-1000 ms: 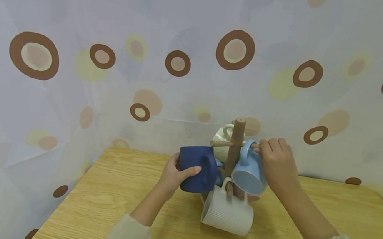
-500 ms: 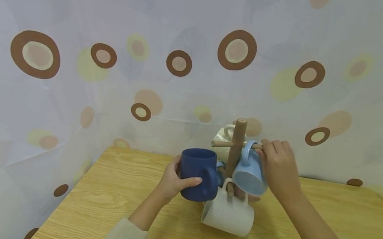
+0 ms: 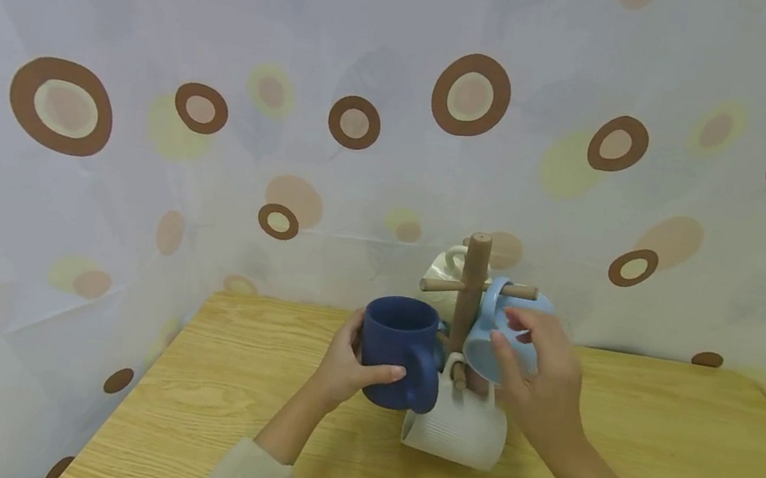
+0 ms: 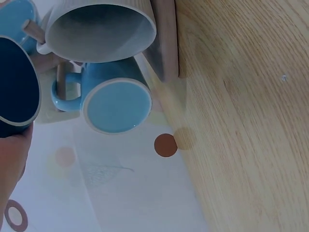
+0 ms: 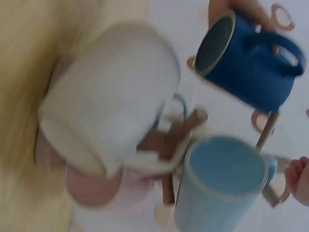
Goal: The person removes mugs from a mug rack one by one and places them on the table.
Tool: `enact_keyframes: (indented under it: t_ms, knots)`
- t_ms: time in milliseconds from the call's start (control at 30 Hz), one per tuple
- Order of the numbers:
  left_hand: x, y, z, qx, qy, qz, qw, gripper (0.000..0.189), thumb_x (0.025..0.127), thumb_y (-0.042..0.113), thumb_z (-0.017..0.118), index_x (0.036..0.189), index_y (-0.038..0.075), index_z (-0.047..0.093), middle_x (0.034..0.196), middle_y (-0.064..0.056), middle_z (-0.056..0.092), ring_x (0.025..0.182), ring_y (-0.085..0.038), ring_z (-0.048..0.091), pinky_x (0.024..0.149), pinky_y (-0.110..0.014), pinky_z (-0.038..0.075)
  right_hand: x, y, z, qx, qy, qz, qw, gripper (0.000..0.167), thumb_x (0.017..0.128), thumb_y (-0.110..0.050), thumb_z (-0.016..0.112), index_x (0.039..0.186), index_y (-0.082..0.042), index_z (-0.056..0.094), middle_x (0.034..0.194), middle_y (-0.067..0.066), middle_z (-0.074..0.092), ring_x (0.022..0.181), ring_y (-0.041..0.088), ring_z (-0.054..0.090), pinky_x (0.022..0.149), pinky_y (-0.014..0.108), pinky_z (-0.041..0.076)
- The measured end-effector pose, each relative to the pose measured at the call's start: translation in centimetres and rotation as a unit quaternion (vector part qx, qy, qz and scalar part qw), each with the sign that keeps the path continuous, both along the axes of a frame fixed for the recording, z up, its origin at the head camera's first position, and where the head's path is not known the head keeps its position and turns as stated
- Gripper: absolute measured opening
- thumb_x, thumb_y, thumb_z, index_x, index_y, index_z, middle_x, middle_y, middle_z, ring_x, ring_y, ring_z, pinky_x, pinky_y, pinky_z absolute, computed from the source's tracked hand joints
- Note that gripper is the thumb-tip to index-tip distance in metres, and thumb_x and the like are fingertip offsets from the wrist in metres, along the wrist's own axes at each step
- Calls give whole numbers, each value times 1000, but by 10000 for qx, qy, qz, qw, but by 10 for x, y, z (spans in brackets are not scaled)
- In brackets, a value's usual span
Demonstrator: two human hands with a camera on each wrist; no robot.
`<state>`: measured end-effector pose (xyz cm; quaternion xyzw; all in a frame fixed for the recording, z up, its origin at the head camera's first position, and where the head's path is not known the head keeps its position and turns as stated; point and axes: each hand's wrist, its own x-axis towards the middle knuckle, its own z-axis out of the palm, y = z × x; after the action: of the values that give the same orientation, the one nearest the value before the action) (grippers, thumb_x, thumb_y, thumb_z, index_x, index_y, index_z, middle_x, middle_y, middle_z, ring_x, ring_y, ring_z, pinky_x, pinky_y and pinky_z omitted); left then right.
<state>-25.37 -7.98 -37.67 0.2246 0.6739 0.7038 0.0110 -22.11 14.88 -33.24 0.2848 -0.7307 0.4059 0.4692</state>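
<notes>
ok so from here the left hand (image 3: 345, 361) has a navy mug (image 3: 399, 345) gripped roughly upright near the wooden rack (image 3: 477, 256), and the right hand (image 3: 549, 385), empty, thumb and fingers loosely apart, is right by the hanging light blue mug (image 3: 480, 355)

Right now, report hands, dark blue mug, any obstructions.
Left hand holds dark blue mug, opening up. Right hand empty, near light blue mug. Ribbed white mug hangs close, possibly in the way.

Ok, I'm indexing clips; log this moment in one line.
left hand: grips dark blue mug; right hand: empty, near light blue mug; light blue mug: hung on rack
</notes>
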Motion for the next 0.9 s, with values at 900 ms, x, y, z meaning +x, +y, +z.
enact_keyframes:
  t_ms: [900]
  knots:
    - [5,14,-1,94,418,-490,9979,90,65,28,84,135,3,33,129,-24,46,106,-9,53,93,-28,45,40,-29,-2,-2200,-5676,2973,7355,18,94,-21,54,88,-8,64,80,-5,65,77,7,64,76,21,53]
